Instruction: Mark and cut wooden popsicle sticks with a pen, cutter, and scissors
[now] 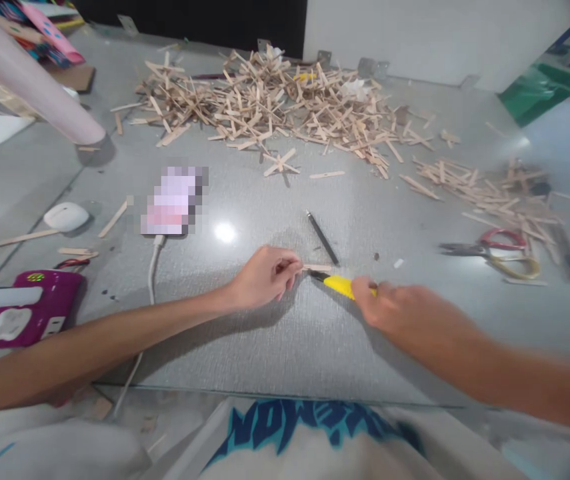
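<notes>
My left hand point(267, 277) pinches one end of a small wooden stick point(321, 267) just above the table. In my right hand point(389, 303) is a yellow utility knife point(341, 286), its dark blade end pointing left. The blade tip is at the stick, close to my left fingertips; whether it cuts in, I cannot tell. A dark pen-like tool point(322, 238) lies just beyond the stick. Farther back, a star shape made of crossed sticks point(281, 162) rests beside a single flat stick point(327, 175).
A wide heap of wooden sticks point(265, 100) spreads along the back. At right lie another stick pile point(495, 193), pliers point(465, 249) with red and yellow handles. A blurred phone point(172, 200) with a white cable point(153, 270), a white case point(66, 217) and a magenta device point(39, 307) are at left.
</notes>
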A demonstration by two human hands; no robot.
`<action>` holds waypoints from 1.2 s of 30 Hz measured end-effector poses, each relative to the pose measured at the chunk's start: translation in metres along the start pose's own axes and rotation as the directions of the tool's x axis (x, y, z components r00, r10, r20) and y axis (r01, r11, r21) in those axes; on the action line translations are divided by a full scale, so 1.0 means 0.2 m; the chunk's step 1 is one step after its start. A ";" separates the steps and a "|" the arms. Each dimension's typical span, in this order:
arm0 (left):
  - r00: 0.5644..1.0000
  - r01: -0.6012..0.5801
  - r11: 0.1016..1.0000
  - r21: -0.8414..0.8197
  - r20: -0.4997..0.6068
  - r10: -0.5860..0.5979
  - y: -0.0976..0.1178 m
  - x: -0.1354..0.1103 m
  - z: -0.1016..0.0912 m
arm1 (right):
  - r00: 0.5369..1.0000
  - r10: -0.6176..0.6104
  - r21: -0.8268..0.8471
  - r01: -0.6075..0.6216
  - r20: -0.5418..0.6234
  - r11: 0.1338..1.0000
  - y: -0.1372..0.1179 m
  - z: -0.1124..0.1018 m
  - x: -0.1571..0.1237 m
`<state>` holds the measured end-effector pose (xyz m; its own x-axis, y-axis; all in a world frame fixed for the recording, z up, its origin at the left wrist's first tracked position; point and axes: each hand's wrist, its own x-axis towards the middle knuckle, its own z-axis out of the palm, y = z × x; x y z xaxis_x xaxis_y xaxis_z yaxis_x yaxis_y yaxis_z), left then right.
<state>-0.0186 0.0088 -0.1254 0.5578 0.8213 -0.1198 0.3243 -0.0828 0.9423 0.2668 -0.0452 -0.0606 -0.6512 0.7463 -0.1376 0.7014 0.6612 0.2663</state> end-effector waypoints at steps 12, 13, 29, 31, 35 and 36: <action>1.000 -0.005 1.000 -0.025 -0.015 0.005 -0.02 0.01 0.00 | 0.994 -0.066 -0.037 0.063 -0.091 0.997 0.06 0.15 0.02; 1.000 -0.009 1.000 -0.027 -0.020 0.009 -0.02 0.01 0.00 | 0.995 -0.044 -0.040 0.040 -0.094 0.998 0.03 0.14 0.01; 0.989 -0.128 0.980 -0.149 -0.091 0.116 -0.06 0.02 0.07 | 0.976 0.147 0.827 -0.216 0.163 0.519 0.10 0.07 0.08; 0.987 -0.154 0.982 -0.113 -0.068 0.147 -0.06 0.01 0.08 | 0.964 0.069 0.911 -0.266 0.258 0.316 0.07 0.05 0.08; 0.986 -0.153 0.987 -0.047 -0.065 0.150 -0.05 0.00 0.09 | 0.924 -0.145 0.930 -0.363 0.352 -0.056 0.05 0.02 0.07; 0.984 -0.164 0.986 -0.018 -0.068 0.163 -0.05 0.00 0.09 | 0.918 -0.180 0.922 -0.373 0.353 -0.099 0.06 0.00 0.08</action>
<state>-0.0087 -0.0007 -0.1412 0.5502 0.8331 0.0565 0.2140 -0.2061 0.9548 0.2657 -0.0258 -0.0593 -0.6222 0.5933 -0.5107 0.4410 -0.2732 -0.8549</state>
